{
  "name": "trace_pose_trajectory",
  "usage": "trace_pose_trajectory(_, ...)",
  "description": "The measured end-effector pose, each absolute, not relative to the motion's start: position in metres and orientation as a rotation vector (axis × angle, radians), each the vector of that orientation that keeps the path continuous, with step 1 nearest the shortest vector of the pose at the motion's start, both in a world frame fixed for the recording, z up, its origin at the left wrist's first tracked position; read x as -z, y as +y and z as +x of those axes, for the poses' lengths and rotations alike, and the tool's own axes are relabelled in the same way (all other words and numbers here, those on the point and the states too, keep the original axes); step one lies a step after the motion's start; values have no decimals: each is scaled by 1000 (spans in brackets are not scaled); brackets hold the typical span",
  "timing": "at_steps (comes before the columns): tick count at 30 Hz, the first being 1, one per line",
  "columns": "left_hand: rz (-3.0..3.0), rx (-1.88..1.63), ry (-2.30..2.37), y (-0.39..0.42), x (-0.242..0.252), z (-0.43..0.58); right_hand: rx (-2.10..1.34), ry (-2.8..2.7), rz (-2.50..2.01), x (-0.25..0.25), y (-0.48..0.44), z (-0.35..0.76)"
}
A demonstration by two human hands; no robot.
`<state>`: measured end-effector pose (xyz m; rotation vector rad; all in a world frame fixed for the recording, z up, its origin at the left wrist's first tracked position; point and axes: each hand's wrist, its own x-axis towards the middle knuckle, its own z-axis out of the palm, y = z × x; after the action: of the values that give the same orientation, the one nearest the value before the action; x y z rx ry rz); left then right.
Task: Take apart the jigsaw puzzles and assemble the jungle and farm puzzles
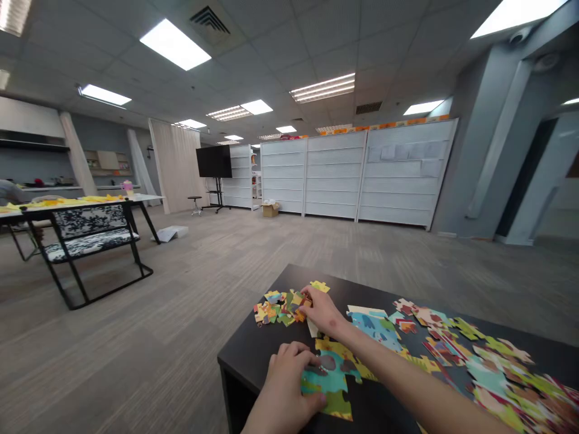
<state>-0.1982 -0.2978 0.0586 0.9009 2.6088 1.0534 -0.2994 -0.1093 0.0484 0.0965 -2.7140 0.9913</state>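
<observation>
The left hand [286,381], fingers apart, touches joined puzzle pieces [333,386], with loose pieces [277,312] left by the surface's [256,349] left edge; I can't tell if the right hand [323,310] pinches any.

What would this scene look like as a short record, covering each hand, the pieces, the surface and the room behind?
Left hand: thumb and fingers apart, touching a teal-and-green puzzle section
Right hand: fingertips at the small heap of pieces; whether they grip one is unclear
Other pieces: blue puzzle section beyond the right forearm; larger spread of pieces to the right
Surface: dark tabletop
Background: patterned chair, black screen, white shelving
</observation>
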Motion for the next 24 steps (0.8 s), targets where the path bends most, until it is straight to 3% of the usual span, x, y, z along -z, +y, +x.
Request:
trace_pose_trajectory(16,964,-1020,2642,-296,-62,-191,-1386,-2636,74,-51,-30,-225)
trace_pose_trajectory(24,742,-1780,2497,-281,-36,-212,-1387,-2823,408,-63,-72,-225)
